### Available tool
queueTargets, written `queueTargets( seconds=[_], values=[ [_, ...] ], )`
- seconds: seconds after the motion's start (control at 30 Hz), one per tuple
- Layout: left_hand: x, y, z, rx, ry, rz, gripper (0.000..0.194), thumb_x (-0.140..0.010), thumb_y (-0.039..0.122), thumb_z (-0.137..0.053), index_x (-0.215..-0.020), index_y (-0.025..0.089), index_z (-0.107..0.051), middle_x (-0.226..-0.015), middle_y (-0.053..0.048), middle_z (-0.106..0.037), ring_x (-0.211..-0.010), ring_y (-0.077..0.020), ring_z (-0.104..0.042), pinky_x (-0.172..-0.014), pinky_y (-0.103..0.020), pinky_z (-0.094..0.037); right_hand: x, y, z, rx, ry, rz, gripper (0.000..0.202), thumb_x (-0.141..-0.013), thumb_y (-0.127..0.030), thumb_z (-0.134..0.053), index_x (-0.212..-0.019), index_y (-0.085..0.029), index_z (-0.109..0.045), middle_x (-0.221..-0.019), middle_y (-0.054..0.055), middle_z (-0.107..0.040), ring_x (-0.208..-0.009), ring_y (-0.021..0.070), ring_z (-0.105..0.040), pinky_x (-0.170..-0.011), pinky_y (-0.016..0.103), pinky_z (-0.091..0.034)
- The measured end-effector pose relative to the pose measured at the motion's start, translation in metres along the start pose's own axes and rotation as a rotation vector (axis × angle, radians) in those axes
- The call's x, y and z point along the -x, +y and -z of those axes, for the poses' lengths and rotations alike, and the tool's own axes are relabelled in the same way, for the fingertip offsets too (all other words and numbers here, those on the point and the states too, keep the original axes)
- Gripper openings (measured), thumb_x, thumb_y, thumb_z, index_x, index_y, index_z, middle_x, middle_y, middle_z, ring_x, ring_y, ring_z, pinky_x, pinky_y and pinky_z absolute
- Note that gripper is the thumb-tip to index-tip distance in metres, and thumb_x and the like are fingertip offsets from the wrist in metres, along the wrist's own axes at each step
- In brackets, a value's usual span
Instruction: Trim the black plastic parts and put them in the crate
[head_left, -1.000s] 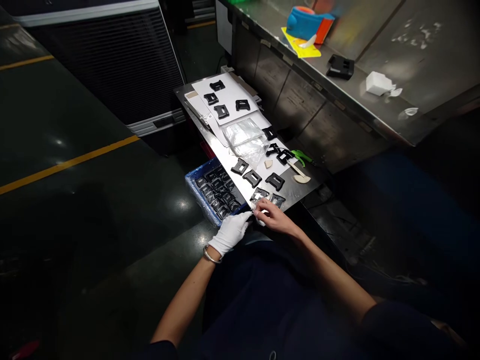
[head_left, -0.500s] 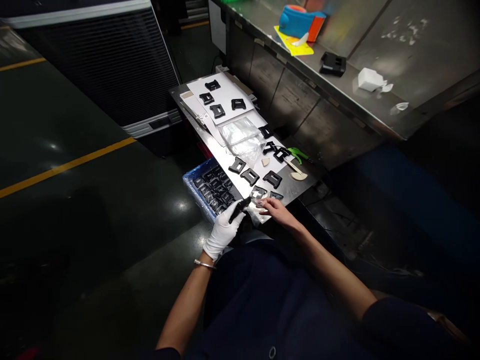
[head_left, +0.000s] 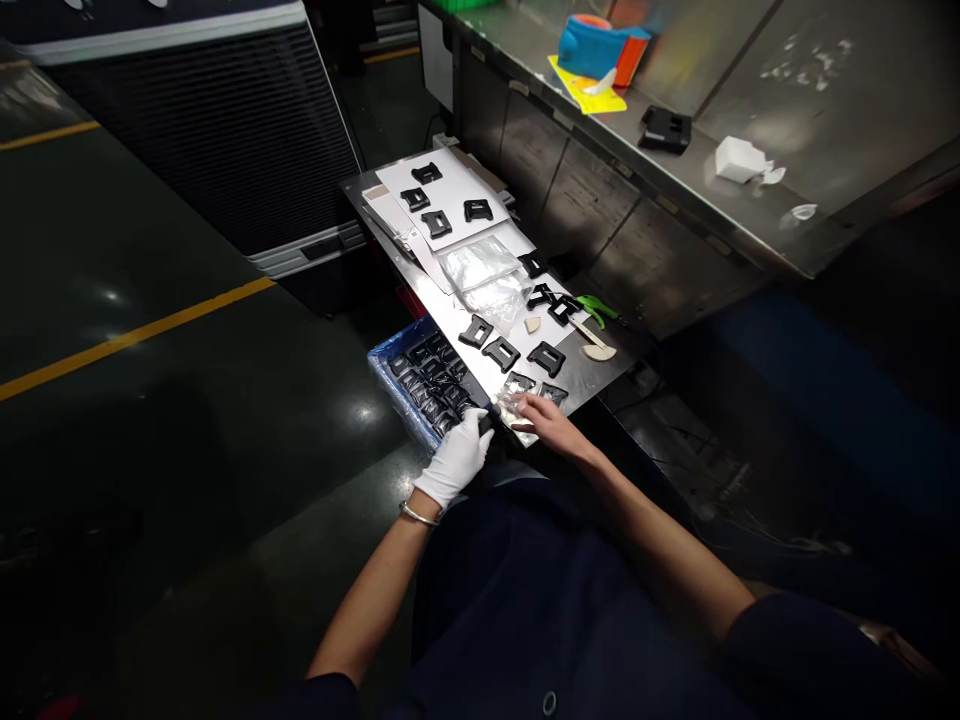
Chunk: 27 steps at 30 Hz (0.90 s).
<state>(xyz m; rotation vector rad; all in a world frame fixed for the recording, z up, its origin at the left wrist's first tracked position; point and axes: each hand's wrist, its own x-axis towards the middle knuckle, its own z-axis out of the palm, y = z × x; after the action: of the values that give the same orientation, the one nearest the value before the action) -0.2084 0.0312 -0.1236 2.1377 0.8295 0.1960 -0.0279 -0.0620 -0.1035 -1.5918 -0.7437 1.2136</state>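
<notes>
My left hand (head_left: 457, 458), in a white glove, is closed round a black plastic part (head_left: 485, 423), mostly hidden by the fingers, at the table's near corner. Just right of it, my bare right hand (head_left: 553, 422) pinches a clear plastic bag (head_left: 508, 404). The bag's mouth lies close to the black part; whether the part is inside it I cannot tell. Beyond the hands, black frame-shaped parts (head_left: 502, 353) lie on white sheets and bare metal. Beside my left hand stands a blue bin (head_left: 381, 372), lined with film and holding several bagged black parts.
A stack of clear bags (head_left: 480, 262) rests mid-table. Green-handled nippers (head_left: 596, 308) and a cream-coloured piece with a handle (head_left: 598, 352) are at the right edge. A metal bench (head_left: 705, 205) runs behind, carrying a blue tape dispenser (head_left: 592, 45) and a black block (head_left: 665, 130).
My left hand has turned and dropped slightly with the black part, which now shows less. My right hand stays almost in place, still pinching the bag.
</notes>
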Motion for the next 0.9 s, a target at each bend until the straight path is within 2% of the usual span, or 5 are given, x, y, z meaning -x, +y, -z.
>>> queueTargets(
  seconds=[0.23, 0.4, 0.63, 0.77, 0.9],
  values=[
    [0.014, 0.001, 0.015, 0.345, 0.338, -0.15, 0.028, -0.093, 0.037, -0.064, -0.116, 0.021, -0.069, -0.115, -0.009, -0.075, -0.104, -0.022, -0.071, -0.098, -0.037, -0.055, -0.005, 0.013, 0.006, -0.433, -0.015, -0.181, 0.05, -0.069, -0.053, -0.081, -0.072, -0.02, -0.043, -0.109, 0.009, -0.069, -0.098, 0.0221, -0.064, -0.087, 0.047, -0.057],
    [0.007, -0.011, 0.015, 0.157, 0.104, -0.348, 0.034, -0.1, 0.031, -0.051, -0.128, 0.023, -0.068, -0.122, -0.01, -0.073, -0.111, -0.0222, -0.069, -0.102, -0.037, -0.052, 0.001, 0.005, 0.0, -0.332, -0.075, -0.135, 0.047, -0.077, -0.057, -0.074, -0.072, -0.021, -0.045, -0.093, 0.003, -0.065, -0.086, 0.0161, -0.061, -0.085, 0.043, -0.058],
    [-0.007, -0.013, 0.009, -0.192, -0.055, -0.226, 0.041, -0.101, 0.025, -0.043, -0.139, 0.022, -0.06, -0.106, -0.013, -0.074, -0.094, -0.0215, -0.07, -0.092, -0.032, -0.05, 0.014, -0.015, -0.007, 0.16, -0.176, 0.104, 0.039, -0.092, -0.057, -0.057, -0.076, -0.022, -0.051, -0.111, 0.008, -0.063, -0.117, 0.0249, -0.056, -0.094, 0.041, -0.053],
    [-0.007, -0.005, 0.009, -0.035, -0.04, -0.134, 0.039, -0.099, 0.027, -0.05, -0.135, 0.023, -0.062, -0.108, -0.012, -0.073, -0.098, -0.0223, -0.069, -0.094, -0.032, -0.05, 0.018, -0.014, -0.013, 0.349, -0.058, 0.239, 0.028, -0.094, -0.049, -0.054, -0.085, -0.023, -0.057, -0.138, 0.012, -0.054, -0.128, 0.0272, -0.052, -0.095, 0.04, -0.051],
    [0.002, 0.006, 0.016, 0.287, -0.086, 0.01, 0.03, -0.086, 0.03, -0.071, -0.114, 0.02, -0.065, -0.103, -0.008, -0.074, -0.088, -0.0213, -0.072, -0.083, -0.032, -0.055, 0.012, -0.004, -0.002, 0.205, 0.078, 0.166, 0.033, -0.093, -0.05, -0.053, -0.076, -0.022, -0.05, -0.128, 0.013, -0.063, -0.124, 0.0282, -0.056, -0.092, 0.04, -0.05]
  ],
)
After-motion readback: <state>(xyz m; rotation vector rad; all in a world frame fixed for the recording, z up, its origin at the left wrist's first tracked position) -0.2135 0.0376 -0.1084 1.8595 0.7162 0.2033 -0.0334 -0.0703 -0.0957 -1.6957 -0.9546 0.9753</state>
